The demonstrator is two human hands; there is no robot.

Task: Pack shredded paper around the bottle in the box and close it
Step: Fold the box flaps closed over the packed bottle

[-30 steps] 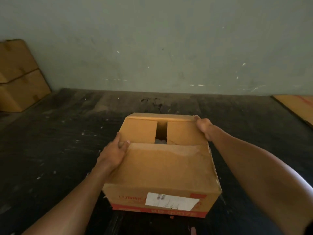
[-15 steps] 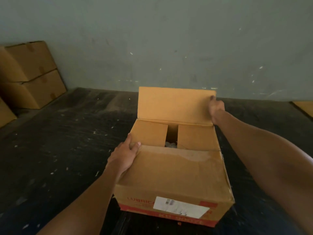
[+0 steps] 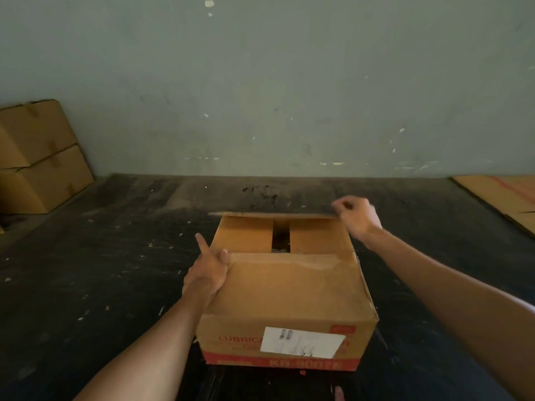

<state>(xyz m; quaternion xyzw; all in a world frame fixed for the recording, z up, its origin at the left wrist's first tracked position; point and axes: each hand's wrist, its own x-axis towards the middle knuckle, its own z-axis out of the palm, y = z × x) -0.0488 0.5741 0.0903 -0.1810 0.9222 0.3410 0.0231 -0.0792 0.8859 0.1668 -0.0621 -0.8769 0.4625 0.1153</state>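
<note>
Box (image 3: 285, 287) of plain corrugated card sits in the middle of a dark worktop (image 3: 101, 256), its labelled side towards the person. It looks stiff at its walls yet bendable at the flaps, so I judge the corners and flap edges the best places to take hold; pressing mid-panel would likely bow it. The near flap (image 3: 292, 282) lies folded flat over the top, slightly scuffed along its far edge. Beyond it the two side flaps (image 3: 246, 234) are down, with a narrow gap between them, and through that gap a little pale shredded paper (image 3: 280, 250) shows. The bottle itself is hidden, so its weight is a guess; glass inside would call for gentle pressing.

Far flap (image 3: 272, 215) hangs nearly level, seen edge-on. The right hand (image 3: 357, 217) pinches its right corner, fingers closed on the card. The left hand (image 3: 210, 269) rests at the left end of the near flap, index finger stretched out, gripping nothing.

Dust and pale flecks cover the worktop. A grey-green wall (image 3: 260, 82) stands behind, stacked cartons (image 3: 37, 157) at left, flat cardboard (image 3: 503, 195) at right.
</note>
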